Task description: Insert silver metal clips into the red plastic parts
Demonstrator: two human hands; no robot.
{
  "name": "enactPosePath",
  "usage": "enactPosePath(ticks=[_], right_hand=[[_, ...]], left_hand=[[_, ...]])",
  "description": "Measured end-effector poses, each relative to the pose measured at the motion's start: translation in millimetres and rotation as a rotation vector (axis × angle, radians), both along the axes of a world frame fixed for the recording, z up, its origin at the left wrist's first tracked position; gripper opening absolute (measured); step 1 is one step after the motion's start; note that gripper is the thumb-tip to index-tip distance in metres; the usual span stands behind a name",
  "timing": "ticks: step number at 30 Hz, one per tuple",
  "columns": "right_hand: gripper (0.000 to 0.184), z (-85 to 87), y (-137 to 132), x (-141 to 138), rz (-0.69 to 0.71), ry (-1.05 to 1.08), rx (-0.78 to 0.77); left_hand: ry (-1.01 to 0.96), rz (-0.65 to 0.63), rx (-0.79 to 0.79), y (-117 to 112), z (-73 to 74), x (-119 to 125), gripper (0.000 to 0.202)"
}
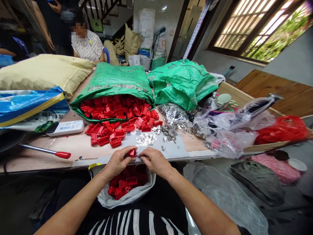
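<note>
I note a wood-topped worktable (pixel 85 151), with a window (pixel 242 27) behind it at right. At the near edge, the left hand (pixel 119 161) pinches a small red part (pixel 132 153) between thumb and fingers. The right hand (pixel 156 160) has thumb and fingers pressed together on a thin tool (pixel 138 156), mostly covered; I cannot tell whether its tip touches the part. Below, an open white bag (pixel 117 204) holds more red parts (pixel 130 181), partly shadowed. Beyond the hands lie loose metal pieces (pixel 146 139). Farther back, a green sack (pixel 119 75) carries reddish characters, creased and illegible to me. A white box (pixel 67 128) bears blue lettering, likewise unreadable. The frame cuts off a blue bag (pixel 31 104) at left.
</note>
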State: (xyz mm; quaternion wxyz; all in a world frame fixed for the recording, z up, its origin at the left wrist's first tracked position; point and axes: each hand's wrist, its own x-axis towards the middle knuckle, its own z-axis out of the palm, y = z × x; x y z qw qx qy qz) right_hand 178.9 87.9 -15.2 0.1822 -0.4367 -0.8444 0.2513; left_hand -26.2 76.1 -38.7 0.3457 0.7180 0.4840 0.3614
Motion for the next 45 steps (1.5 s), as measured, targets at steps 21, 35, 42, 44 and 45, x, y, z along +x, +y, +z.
enactPosePath(ticks=[21, 35, 42, 44, 45], right_hand=[[0.02, 4.8, 10, -1, 0.027, 0.055, -0.118], [0.02, 3.6, 5, 0, 0.041, -0.027, -0.031], [0.018, 16.9, -9, -22, -0.07, -0.316, 0.046], [0.019, 17.8, -12, -27, -0.111, -0.366, 0.06], [0.019, 17.4, -13, -27, -0.117, -0.362, 0.058]], left_hand=[[-0.064, 0.031, -0.002, -1, -5.5, 0, 0.038], [-0.068, 0.039, 0.006, -1, -6.3, 1, 0.039], [-0.064, 0.058, 0.012, -1, -6.8, 3, 0.037], [-0.064, 0.065, 0.006, -1, -7.0, 3, 0.037], [-0.066, 0.067, 0.0, -1, -6.9, 3, 0.037]])
